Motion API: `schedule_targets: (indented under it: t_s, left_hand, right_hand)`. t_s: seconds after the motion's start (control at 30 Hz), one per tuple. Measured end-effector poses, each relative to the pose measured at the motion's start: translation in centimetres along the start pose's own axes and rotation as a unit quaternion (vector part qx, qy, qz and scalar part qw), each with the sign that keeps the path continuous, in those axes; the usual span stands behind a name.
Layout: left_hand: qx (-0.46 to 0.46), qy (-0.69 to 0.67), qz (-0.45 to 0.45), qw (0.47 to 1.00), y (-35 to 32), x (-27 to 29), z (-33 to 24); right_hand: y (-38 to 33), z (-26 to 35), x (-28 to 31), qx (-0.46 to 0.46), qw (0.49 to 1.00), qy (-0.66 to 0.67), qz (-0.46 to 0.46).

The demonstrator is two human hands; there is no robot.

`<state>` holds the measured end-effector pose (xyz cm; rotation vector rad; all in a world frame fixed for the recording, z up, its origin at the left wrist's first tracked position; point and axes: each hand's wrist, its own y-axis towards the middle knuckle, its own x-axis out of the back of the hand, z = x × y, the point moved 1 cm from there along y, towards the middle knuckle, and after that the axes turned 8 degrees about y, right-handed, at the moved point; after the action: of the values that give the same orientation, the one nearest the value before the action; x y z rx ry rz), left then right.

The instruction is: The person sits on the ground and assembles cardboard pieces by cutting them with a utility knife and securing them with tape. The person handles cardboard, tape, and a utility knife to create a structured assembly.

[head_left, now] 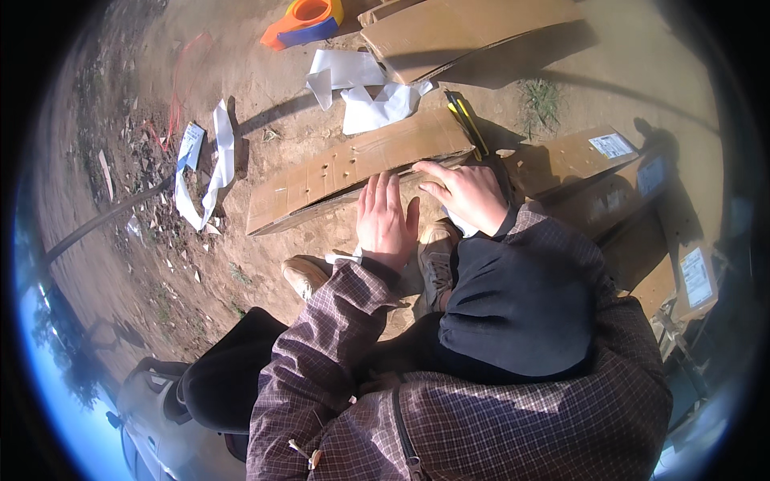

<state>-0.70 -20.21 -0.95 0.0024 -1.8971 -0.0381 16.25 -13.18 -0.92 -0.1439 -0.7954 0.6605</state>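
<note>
A long, flat brown cardboard box with small punched holes lies on the dirt in front of my feet. Its near edge has a gap along it. My left hand has its fingers stretched out, their tips at that edge. To its right, my right hand reaches in from the side, two digits extended and apart at the same edge; its other fingers are hidden. Neither hand visibly grips anything. A yellow and black utility knife rests by the box's right end.
An orange and blue tape dispenser lies at the far side, near another cardboard box. Torn white paper and a curled white strip litter the ground. More labelled cardboard boxes lie at the right. My shoes are just below my hands.
</note>
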Motion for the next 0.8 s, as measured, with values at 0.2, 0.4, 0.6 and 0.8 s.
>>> schedule_targets:
  t_s: [0.2,0.4,0.6,0.8]
  left_hand:
    - [-0.027,-0.057,0.051,0.997,0.3,-0.9,2.5]
    - [-0.068,0.020,0.123,0.990,1.5,-2.6,4.5]
    - [-0.039,-0.074,0.181,0.980,2.5,-3.2,5.6]
    - [0.020,-0.219,0.202,0.954,3.9,-2.4,6.6]
  right_hand:
    - [0.4,-3.3,1.1,-0.181,0.828,0.527,0.070]
    - [-2.1,-2.8,1.6,-0.267,0.574,0.768,0.095]
    - [-2.4,-1.7,2.4,-0.220,0.554,0.793,0.126]
    - [-1.3,-0.2,3.4,-0.286,0.552,0.777,0.096]
